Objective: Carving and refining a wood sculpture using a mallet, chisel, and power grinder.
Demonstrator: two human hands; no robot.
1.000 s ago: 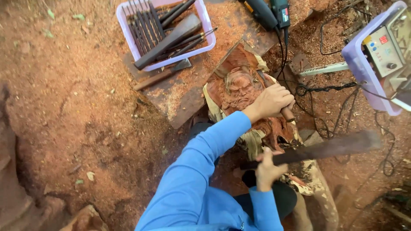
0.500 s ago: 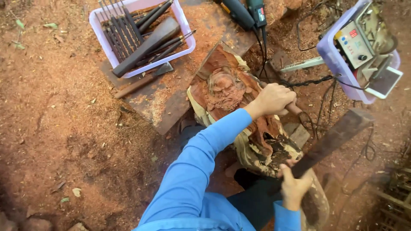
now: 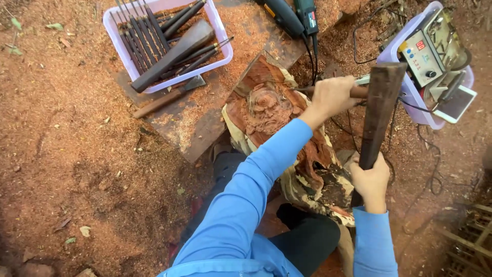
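- Red sawdust-strewn ground (image 3: 66,154) carries everything, with scattered leaves toward its left edge.
- Blue sleeves cover both of the person's arms, which reach up from the bottom edge of the ground; dark trousers show between them.
- Flat wooden board (image 3: 205,123) lies on the ground near the top middle, dusted with sawdust.
- Reddish wood carving (image 3: 266,107), with a rounded relief in its middle, leans from the person's lap onto the right edge of the board, resting on a patterned cloth (image 3: 307,190).
- Pale plastic tray (image 3: 218,38) sits on the top left corner of the board, filled with dark chisels and one thick wooden block laid across them.
- A second pale tray (image 3: 410,97) stands near the top right corner of the ground, holding a small grey control box, cables and a phone at its right edge.
- Dark wooden mallet (image 3: 379,113) stands almost upright, just right of the carving; the right hand (image 3: 370,182) is closed tightly around its lower end.
- Power tool (image 3: 287,15) lies at the top edge, its cord trailing down.
- Loose chisel (image 3: 166,97) lies on the board just below the left tray.
- Left hand (image 3: 332,95) is clenched around a chisel handle (image 3: 359,92), its shaft pointing left onto the carving's upper right part.
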